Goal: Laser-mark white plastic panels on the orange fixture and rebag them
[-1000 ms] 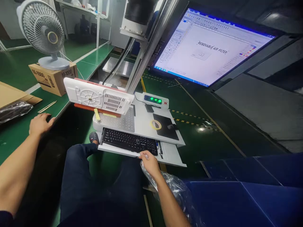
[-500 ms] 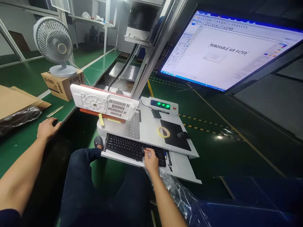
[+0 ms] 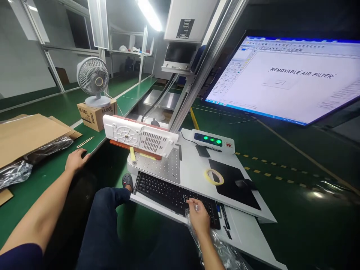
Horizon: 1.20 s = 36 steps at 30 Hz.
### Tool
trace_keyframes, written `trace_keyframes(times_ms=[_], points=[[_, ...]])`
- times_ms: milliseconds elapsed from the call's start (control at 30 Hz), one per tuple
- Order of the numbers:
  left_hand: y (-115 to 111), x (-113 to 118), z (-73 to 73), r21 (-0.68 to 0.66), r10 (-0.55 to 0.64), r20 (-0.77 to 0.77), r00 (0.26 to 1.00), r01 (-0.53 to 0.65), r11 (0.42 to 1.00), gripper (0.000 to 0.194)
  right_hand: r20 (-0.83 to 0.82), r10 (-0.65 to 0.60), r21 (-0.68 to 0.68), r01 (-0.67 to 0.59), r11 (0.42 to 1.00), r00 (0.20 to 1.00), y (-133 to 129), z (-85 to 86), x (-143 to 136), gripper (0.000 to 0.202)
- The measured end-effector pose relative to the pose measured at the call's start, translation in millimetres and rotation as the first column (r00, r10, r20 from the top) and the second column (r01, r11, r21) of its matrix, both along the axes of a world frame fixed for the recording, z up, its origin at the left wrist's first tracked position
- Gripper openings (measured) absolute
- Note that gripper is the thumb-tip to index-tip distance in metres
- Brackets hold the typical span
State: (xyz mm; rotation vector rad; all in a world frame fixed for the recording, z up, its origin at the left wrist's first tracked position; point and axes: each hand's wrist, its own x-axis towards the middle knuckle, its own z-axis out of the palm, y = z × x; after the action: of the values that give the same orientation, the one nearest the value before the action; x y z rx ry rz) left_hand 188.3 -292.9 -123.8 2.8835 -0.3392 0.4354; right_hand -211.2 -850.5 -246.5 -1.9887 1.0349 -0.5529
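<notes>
My left hand [image 3: 75, 160] lies open on the edge of the green table, beside two thin wooden sticks [image 3: 85, 141]. My right hand [image 3: 199, 215] is closed in a pinch above the right part of a black keyboard [image 3: 160, 191]. A crumpled clear plastic bag [image 3: 226, 247] trails from its fingers and runs under the wrist. Behind the keyboard, a white plastic panel [image 3: 137, 135] with a round grille and slots stands tilted on a perforated metal plate [image 3: 168, 167]. An orange-red piece [image 3: 118, 144] and a yellow block [image 3: 132, 154] are at its lower edge.
A monitor [image 3: 284, 97] at right reads "REMOVABLE AIR FILTER". A tape roll [image 3: 214, 176] and a mouse [image 3: 246, 183] lie on a black pad [image 3: 232, 197]. A control box [image 3: 212, 140] shows green lights. At left, a fan [image 3: 92, 77] tops a cardboard box [image 3: 97, 118], near flat cardboard [image 3: 33, 131].
My view has tilted up and turned left, so things sit lower and farther right. Both hands keep nearly the same places on the table and over the keyboard.
</notes>
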Motion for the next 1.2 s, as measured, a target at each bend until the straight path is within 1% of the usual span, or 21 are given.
trace_keyframes(times_ms=[133,233,367,533,1000,1200], points=[[1.1,0.2,-1.0,0.007,0.006,0.001,1.000,-0.006,1.000,0.066,-0.044,0.010,0.050,-0.008,0.999,0.999,1.5,6.1,-0.6,0.063],[1.0,-0.2,-0.7,0.006,0.005,-0.003,1.000,-0.005,1.000,0.066,-0.084,0.025,0.033,-0.022,0.999,0.996,2.0,7.4,1.7,0.065],[0.8,-0.3,-0.5,0.000,0.002,-0.003,1.000,-0.002,1.000,0.067,-0.098,0.035,0.010,-0.034,0.999,0.995,0.9,5.9,1.9,0.068],[1.8,0.4,-1.5,-0.009,-0.001,0.000,1.000,0.001,1.000,0.066,-0.102,0.061,0.001,-0.062,0.998,0.993,-0.3,5.7,-0.7,0.067],[1.1,-1.2,1.9,-0.004,0.007,-0.021,1.000,-0.007,1.000,0.067,-0.116,0.062,0.022,-0.059,0.998,0.991,0.6,4.6,-0.1,0.063],[0.2,-2.3,3.9,0.002,0.014,-0.037,0.999,-0.014,1.000,0.068,-0.114,0.056,-0.005,-0.057,0.998,0.992,1.5,3.2,0.1,0.060]])
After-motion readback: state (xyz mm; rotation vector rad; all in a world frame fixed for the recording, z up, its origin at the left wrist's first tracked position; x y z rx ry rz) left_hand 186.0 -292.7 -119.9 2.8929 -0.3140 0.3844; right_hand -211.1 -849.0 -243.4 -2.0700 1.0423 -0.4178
